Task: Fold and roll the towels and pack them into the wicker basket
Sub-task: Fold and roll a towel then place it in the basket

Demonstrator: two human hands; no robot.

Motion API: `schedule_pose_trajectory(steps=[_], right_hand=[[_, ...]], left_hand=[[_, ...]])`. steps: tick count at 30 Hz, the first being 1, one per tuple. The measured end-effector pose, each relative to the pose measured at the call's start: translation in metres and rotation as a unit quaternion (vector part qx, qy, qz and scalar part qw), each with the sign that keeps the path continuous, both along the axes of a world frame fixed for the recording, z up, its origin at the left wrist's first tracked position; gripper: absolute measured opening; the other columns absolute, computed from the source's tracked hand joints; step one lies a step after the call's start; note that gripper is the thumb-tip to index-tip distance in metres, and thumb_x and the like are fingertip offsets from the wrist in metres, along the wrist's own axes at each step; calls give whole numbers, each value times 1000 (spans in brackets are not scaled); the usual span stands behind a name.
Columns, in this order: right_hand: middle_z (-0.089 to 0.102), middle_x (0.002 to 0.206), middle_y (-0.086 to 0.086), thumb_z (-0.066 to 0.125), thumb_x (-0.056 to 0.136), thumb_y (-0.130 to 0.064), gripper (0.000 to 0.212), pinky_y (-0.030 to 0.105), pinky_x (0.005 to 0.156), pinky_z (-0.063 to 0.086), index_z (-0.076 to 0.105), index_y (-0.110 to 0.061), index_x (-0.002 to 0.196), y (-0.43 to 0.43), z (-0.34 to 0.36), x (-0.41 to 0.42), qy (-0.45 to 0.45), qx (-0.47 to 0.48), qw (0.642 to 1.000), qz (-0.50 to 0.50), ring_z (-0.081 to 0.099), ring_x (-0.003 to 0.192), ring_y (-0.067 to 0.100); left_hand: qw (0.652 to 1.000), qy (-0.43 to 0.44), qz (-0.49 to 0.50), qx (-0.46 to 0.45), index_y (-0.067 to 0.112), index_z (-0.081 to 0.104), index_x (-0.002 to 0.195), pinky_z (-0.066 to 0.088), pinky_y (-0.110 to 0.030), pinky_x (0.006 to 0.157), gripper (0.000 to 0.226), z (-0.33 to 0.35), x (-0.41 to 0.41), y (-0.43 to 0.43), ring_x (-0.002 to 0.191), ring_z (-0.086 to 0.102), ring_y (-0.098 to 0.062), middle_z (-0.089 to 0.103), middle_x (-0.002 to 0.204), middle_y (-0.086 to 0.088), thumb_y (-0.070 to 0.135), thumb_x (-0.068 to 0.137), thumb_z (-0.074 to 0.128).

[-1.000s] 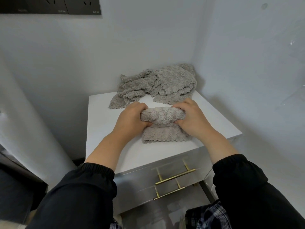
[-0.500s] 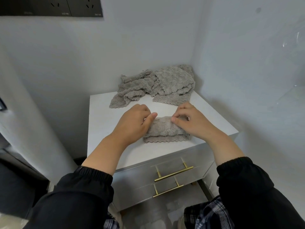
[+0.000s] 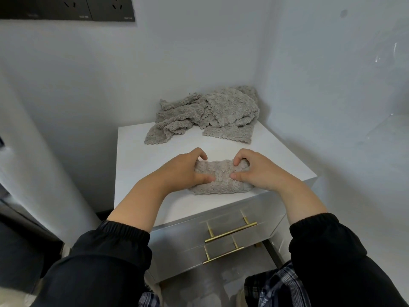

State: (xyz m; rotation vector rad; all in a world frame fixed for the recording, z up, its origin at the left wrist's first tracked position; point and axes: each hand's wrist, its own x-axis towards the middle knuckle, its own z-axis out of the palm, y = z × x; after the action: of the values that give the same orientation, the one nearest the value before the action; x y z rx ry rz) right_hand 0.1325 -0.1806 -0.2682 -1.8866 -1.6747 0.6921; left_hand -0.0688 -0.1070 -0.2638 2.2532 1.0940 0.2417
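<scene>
Head view: white cabinet (image 3: 137, 165) set in a wall corner; on its top, near the front edge, a short fat grey roll (image 3: 221, 177) of towel. Its left end is gripped by the left hand (image 3: 181, 171), its right end by the right hand (image 3: 261, 171). On each, the fingers curl over the far side and the thumb presses the near side, so both are clamped on the cloth, thumbs close together at mid-roll. Judged step: finishing and tightening this one roll; nothing packed that can be seen. Next move, likely: hold the roll tight so it cannot spring open, lift it off the cabinet, carry it to the basket. Basket not in view, so its place cannot be told. The flatter scalloped edge at the roll's front looks loose and may unwind if the grip slackens. Around: pile (image 3: 212, 111) of loose grey towels at the cabinet's back, against the wall, well apart from the roll and not in the way; more rolling left. Two brass handles (image 3: 230, 232) on the cabinet's front, below the roll. Some dark sockets (image 3: 66, 7) on the wall above and left of the cabinet.
</scene>
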Motion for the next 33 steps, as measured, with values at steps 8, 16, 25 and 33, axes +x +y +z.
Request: schedule_pose_trajectory(steps=[8,16,25,33], right_hand=[[52,127,2,84,69,-24,72,36,103,41,48,-18,132,1,1,8,63,-90,994,-27,51,117,20],[71,99,8,69,79,-51,47,36,91,50,69,-8,99,6,-7,-3,182,4,975,-131,66,93,19],[54,67,-2,53,94,-37,35,18,53,34,52,-13,68,17,-17,-22,179,161,931,-275,50,64,12],[27,56,1,57,91,-32,47,28,49,24,28,-17,57,31,-24,-7,239,193,871,-383,29,54,16]], left_hand=[[999,30,4,-18,23,60,94,38,-24,67,39,-2,2,5,88,54,-14,59,90,8,47,69,79],[998,-3,68,-17,18,59,80,36,-27,63,40,-7,10,5,82,54,-16,58,83,4,49,66,80],[981,-138,132,-34,16,54,74,37,-29,60,33,-11,24,-4,70,50,-15,54,73,3,30,67,82],[902,-312,120,-272,18,57,89,53,-33,72,33,-10,35,-6,75,65,-19,69,84,-4,8,69,82]])
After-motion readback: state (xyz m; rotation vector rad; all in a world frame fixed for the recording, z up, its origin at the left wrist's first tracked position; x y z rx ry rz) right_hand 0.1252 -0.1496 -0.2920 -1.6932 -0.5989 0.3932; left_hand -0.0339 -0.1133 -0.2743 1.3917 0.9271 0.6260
